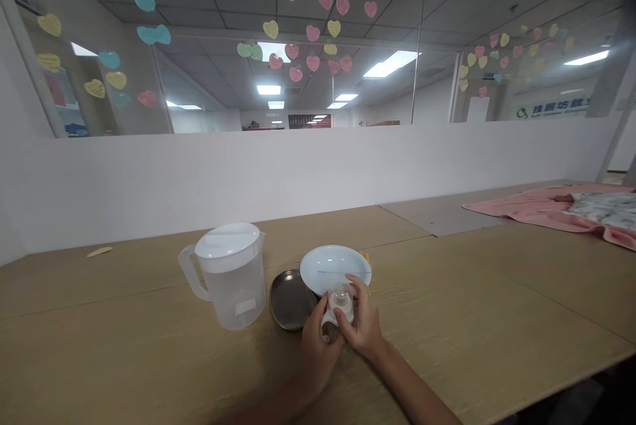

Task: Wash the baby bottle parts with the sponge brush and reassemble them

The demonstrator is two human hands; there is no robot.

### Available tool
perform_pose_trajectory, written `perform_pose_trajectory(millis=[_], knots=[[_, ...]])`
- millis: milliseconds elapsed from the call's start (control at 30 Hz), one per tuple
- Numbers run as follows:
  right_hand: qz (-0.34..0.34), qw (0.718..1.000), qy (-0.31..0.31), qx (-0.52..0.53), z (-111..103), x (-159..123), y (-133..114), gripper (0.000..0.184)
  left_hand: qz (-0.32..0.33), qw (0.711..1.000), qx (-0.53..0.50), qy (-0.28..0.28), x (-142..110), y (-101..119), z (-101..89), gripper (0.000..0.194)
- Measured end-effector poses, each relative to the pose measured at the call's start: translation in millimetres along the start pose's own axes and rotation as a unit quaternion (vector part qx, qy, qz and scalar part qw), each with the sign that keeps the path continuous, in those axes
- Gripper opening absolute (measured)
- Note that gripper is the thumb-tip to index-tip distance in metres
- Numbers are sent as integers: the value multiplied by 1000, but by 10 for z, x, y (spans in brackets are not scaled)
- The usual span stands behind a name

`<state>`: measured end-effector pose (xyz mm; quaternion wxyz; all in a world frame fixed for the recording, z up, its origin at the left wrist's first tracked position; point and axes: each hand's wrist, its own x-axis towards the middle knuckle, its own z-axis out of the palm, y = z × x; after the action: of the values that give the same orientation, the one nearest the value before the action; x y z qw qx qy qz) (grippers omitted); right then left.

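Note:
Between my two hands is a baby bottle (pixel 340 304) with a white collar and a clear dome over its teat, its top turned toward me. My left hand (pixel 318 343) wraps the bottle's left side. From the right, my right hand (pixel 366 324) grips it, thumb on the collar and fingers around the dome. Much of the bottle's body is hidden by the hands. Just beyond them sits a pale blue-white bowl (pixel 322 258) with a thin, stick-like item across it. A dark metal tray (pixel 287 300) lies to the left of my hands.
A translucent lidded pitcher (pixel 237 289) stands on the table (pixel 149 359) left of the tray. Something small and yellow (pixel 366 257) shows behind the bowl. A pink cloth (pixel 527 206) lies at the far right. A white wall (pixel 308 173) with windows borders the table's back.

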<state>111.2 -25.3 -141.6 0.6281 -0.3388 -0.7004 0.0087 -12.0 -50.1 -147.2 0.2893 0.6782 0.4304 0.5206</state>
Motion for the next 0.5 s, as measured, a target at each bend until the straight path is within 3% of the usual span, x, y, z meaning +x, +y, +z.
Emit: perform_pose_trajectory(millis=[500], knots=[[55,998,-18,7,-79,59,-30,45,8,1000,-8,-24,24,129,-31,60]])
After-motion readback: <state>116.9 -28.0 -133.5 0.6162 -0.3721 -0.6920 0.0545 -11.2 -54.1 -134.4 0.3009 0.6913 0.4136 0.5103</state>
